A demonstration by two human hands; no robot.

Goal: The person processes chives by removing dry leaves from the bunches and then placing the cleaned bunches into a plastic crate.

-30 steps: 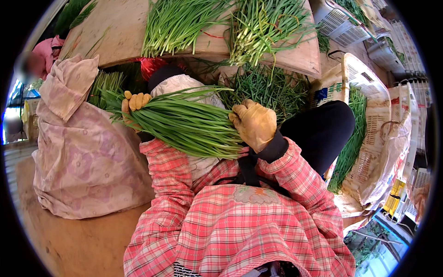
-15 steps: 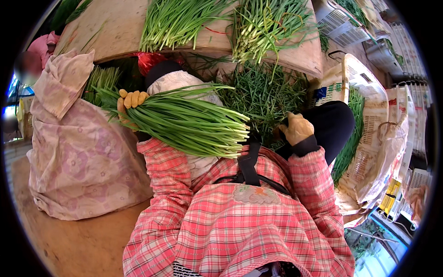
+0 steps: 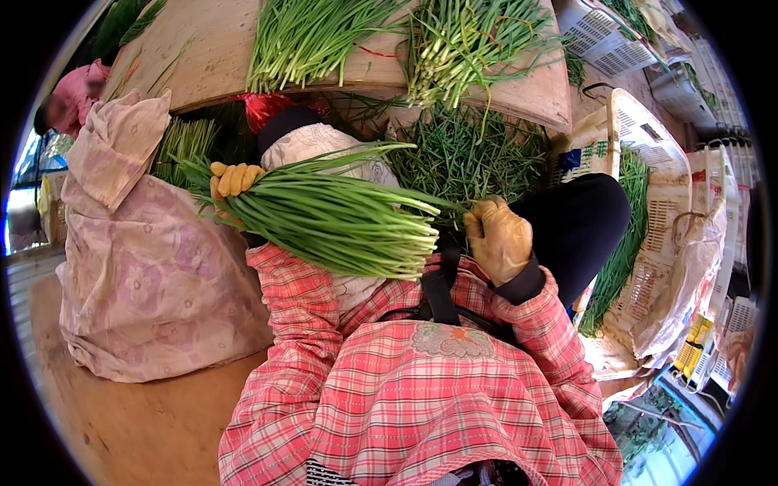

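Observation:
My gloved left hand (image 3: 235, 180) is closed around the leafy part of a thick bunch of garlic chives (image 3: 340, 223). The bunch lies across my lap, its pale cut ends pointing right. Just beyond those ends, my gloved right hand (image 3: 500, 239) pinches the end of a thin chive stalk (image 3: 446, 202) that sticks out from the bunch's upper side. Behind both hands is a heap of loose green trimmings (image 3: 470, 158).
Two chive bunches, one at left (image 3: 312, 44) and one at right (image 3: 454, 53), lie on a wooden board (image 3: 203, 57) ahead. A flowered cloth (image 3: 162, 283) covers something at left. White crates (image 3: 660, 202) stand at right. Another person in pink (image 3: 77, 97) is at far left.
My right hand has moved up and left from the trimmings to the bunch's cut ends and now grips a stalk. My left hand keeps its hold, nearly still.

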